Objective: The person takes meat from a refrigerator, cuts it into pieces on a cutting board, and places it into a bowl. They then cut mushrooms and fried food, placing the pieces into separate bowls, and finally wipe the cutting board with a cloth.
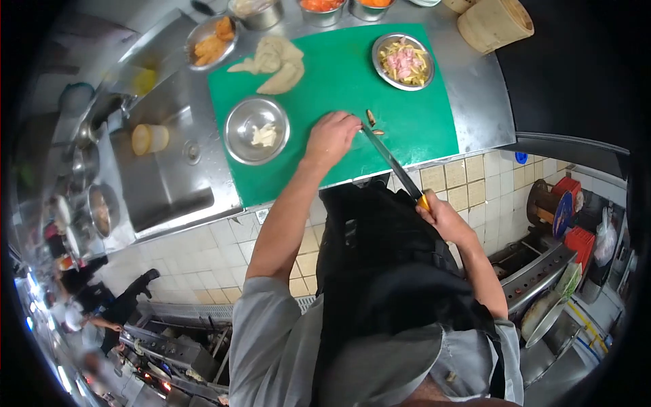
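Observation:
My right hand (437,211) is closed round the yellow handle of a long knife (395,165), whose blade slants up-left over the front of the green cutting board (339,61). My left hand (333,132) rests on the board beside the blade's tip, fingers curled; what they hold, if anything, is hidden. Small brown pieces (371,117) lie just right of the tip. Left of my left hand stands a steel bowl (234,136) with pale slices (264,135). A bowl of pink and yellow strips (404,62) sits at the board's upper right, and a crumpled beige cloth (281,66) at its upper left.
Beyond the board's far edge are containers of orange food (214,42) and red pieces (322,5). A bamboo steamer (495,26) stands at the upper right. The sink (166,159) at the left holds a yellowish tub (150,139). A person (88,332) is at the far left.

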`<state>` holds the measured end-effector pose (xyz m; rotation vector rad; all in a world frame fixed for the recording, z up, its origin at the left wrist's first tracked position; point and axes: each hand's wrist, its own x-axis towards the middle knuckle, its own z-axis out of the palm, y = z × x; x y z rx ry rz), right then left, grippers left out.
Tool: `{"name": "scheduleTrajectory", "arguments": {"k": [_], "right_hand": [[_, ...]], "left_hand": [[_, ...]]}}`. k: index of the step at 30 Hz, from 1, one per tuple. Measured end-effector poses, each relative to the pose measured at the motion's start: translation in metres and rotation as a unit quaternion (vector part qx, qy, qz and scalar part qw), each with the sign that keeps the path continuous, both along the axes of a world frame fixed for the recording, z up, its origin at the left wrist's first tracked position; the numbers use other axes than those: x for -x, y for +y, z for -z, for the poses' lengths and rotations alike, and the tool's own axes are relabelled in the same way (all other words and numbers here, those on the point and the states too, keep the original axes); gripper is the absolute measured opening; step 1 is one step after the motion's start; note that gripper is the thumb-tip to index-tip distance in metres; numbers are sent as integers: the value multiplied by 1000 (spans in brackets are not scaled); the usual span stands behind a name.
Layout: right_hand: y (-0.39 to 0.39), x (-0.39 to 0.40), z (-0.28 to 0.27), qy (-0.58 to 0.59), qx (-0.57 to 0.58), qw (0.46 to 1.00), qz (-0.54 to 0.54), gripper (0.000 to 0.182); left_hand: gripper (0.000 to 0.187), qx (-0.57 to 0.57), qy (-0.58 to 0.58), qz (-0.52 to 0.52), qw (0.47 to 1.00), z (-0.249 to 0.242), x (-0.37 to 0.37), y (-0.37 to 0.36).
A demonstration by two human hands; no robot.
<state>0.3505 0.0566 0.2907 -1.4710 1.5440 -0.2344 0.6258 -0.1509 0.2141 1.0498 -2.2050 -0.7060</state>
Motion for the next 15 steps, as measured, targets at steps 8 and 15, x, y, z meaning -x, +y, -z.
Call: {"name": "scheduleTrajectory", "arguments": {"k": [8,15], "right_hand": [[11,17,-21,34,-1,996,80,26],[-1,28,-5,38,5,995,87,26]], "left_hand": [[31,-48,-62,-109,991,-16,21,9],[54,-142,-155,-82,974,-25,52,11]]}}
